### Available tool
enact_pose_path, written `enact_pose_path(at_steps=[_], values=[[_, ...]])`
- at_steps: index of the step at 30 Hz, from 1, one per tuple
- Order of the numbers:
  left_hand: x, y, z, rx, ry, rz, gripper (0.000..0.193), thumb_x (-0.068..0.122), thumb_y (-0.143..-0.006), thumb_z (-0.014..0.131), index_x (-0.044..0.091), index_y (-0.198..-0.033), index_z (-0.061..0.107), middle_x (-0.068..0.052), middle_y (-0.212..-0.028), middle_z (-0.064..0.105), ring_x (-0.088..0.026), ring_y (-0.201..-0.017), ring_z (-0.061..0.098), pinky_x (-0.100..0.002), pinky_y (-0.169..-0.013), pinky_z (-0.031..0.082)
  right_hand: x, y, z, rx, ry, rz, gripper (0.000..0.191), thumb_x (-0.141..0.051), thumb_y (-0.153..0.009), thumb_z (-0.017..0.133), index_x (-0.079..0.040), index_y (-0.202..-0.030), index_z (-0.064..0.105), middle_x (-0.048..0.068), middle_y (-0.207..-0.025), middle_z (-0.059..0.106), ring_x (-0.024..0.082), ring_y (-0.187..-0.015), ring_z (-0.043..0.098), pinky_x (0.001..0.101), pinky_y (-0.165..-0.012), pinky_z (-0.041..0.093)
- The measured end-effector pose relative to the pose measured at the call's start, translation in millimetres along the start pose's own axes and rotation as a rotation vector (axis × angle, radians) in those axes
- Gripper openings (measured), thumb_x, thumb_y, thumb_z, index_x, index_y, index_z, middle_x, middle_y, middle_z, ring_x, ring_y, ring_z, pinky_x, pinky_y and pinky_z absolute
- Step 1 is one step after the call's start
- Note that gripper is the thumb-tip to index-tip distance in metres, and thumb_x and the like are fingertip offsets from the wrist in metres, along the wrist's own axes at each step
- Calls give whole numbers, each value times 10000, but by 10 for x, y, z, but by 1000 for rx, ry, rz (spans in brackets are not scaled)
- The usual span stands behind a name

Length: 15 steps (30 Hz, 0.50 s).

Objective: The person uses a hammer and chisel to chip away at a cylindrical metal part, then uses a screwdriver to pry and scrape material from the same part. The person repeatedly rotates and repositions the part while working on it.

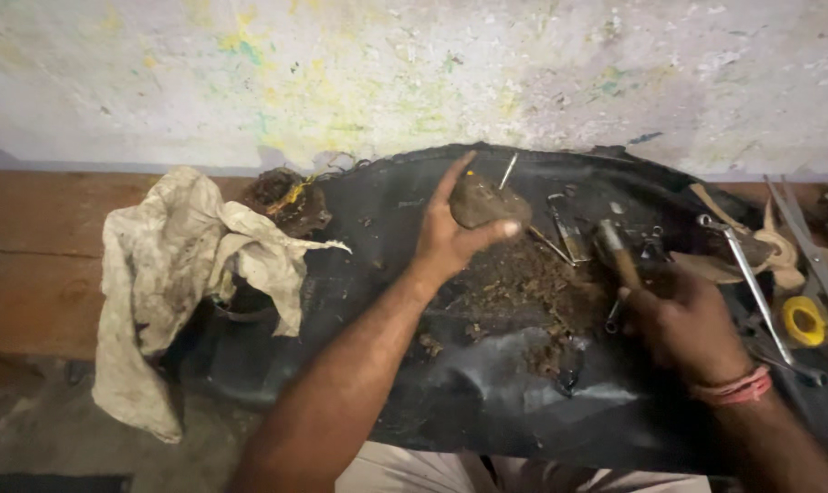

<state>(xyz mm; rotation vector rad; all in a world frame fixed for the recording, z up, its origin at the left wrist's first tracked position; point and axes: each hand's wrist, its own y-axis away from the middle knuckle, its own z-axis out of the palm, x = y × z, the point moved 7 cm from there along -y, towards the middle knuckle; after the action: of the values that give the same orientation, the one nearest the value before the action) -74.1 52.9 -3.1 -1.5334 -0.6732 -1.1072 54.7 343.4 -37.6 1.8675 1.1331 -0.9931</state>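
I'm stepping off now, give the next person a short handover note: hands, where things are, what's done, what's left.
Left hand: raised over the black sheet, gripping a dirty brown lump.
Right hand: closed on a wooden-handled tool, head toward the lump.
Brown crumbs lie piled on the sheet beneath.
Metal tools and yellow-handled scissors at right; crumpled cloth at left.
Done: some material is already loose. Left: the lump remains in hand, mostly whole.

Both forearms are showing bare, no sleeves. The right hand [683, 319] is wearing a band of reddish-pink threads [732, 387] at the wrist. The left hand [450, 239] is wearing nothing.
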Motion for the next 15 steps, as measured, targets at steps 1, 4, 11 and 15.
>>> enact_pose_path(at_steps=[1, 4, 11, 15], values=[[-41, -19, -10, 1, 32, -16, 1131, 474, -665, 937, 82, -1578, 396, -245, -1361, 635, -341, -1247, 669, -402, -1074, 584, -186, -18, -59, 54, 169, -209, 289, -191, -907, 764, 13, -1101, 702, 198, -795, 689, 262, -576, 573, 419, -501, 433], [-228, -30, -26, 29, 158, -140, 1069, 518, -662, 910, 32, -1496, 450, -230, -1323, 600, -324, -1206, 656, -397, -994, 620, -621, 153, -69, 255, 590, -646, 330, -271, -895, 782, 6, -1063, 714, 174, -892, 713, 259, -768, 664, 398, -679, 526], [-580, -40, -22, 213, 358, -304, 941, 562, -688, 870, 34, -1369, 492, -195, -1209, 612, -271, -1115, 635, -424, -926, 594, -855, 411, 731, -120, 32, -534, 586, -439, -922, 680, 8, -1300, 642, 200, -1182, 727, 248, -1025, 738, 376, -860, 597], [-607, -28, 34, 246, 445, -277, 877, 575, -772, 858, -31, -1321, 542, -173, -1196, 611, -270, -1076, 620, -431, -911, 565, -1126, 217, 1132, -131, 10, -605, 621, -407, -888, 713, 56, -1286, 599, 210, -1134, 732, 281, -985, 737, 390, -830, 577]])
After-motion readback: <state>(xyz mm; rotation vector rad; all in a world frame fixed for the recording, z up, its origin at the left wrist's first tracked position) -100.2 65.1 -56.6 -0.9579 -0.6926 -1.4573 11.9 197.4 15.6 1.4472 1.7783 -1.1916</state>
